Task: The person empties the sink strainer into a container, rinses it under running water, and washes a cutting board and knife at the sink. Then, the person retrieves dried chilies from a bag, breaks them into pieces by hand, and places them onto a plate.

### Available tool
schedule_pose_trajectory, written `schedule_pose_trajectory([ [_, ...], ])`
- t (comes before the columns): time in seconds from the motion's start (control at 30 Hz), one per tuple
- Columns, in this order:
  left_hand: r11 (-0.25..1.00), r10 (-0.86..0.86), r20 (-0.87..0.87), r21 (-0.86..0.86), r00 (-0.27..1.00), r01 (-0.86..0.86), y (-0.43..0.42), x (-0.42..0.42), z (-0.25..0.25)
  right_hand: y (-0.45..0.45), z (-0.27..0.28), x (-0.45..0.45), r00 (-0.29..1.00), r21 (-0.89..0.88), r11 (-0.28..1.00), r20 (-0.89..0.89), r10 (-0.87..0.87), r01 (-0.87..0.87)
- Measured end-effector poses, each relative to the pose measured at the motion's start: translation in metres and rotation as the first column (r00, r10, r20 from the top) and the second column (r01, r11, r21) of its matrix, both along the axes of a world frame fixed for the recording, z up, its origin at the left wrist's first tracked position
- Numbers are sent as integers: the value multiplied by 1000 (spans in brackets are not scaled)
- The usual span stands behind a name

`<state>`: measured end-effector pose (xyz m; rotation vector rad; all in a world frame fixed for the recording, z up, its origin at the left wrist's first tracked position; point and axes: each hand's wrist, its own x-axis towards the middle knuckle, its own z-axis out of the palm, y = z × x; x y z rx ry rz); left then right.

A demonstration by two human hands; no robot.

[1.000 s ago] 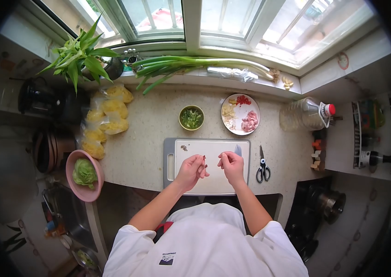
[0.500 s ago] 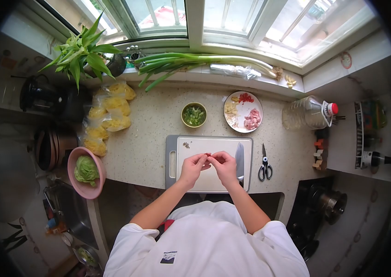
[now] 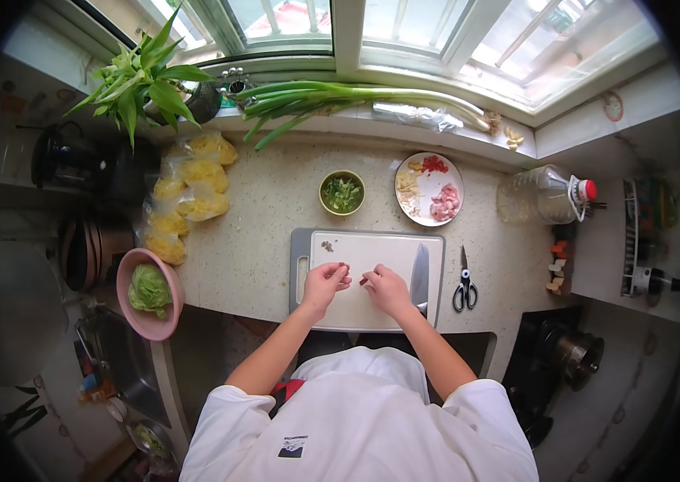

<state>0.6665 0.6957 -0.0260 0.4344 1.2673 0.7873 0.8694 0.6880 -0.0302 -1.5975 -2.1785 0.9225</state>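
My left hand (image 3: 324,287) is over the cutting board (image 3: 349,309), fingertips pinched on a tiny reddish piece (image 3: 345,265). Just to its right, my right hand (image 3: 388,289) pinches a small dark red piece (image 3: 363,282) that looks like dried chili. The two hands are apart. A few small brownish bits (image 3: 328,247) lie at the board's upper left. Along the right side of the board rests a kitchen knife (image 3: 420,273), blade pointing away from me.
Behind the board stand a bowl of chopped greens (image 3: 341,194) and a plate (image 3: 409,210) with meat and chopped seasonings. Scissors (image 3: 465,291) lie at right, near an oil bottle (image 3: 545,195). At left are bagged yellow noodles (image 3: 199,173) and a pink basin (image 3: 136,317) with lettuce.
My hands were together at the fingertips and have now separated, each with a small red piece. The view has shifted slightly.
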Motion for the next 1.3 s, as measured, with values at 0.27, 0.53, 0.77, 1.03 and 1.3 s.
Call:
schedule_pose_trajectory([
  [0.27,998,-39,-96,-48,995,34,-4,1,-8,8,-27,-4,996,-22,999,-84,37,-39],
  [0.53,999,-37,16,2,999,37,6,19,-1,11,-2,-21,586,-660,709,-480,-653,250],
  [0.77,998,18,36,51,999,-20,6,29,-2,8,-9,-19,700,-444,836,-483,-526,321],
  [1.03,978,-97,-30,181,995,101,1,32,-6,17,-1,-1,660,-631,759,-504,-558,160],
  [1.3,893,-226,-396,280,890,352,4,30,-1,9,-15,1,731,-507,813,-434,-527,286],
])
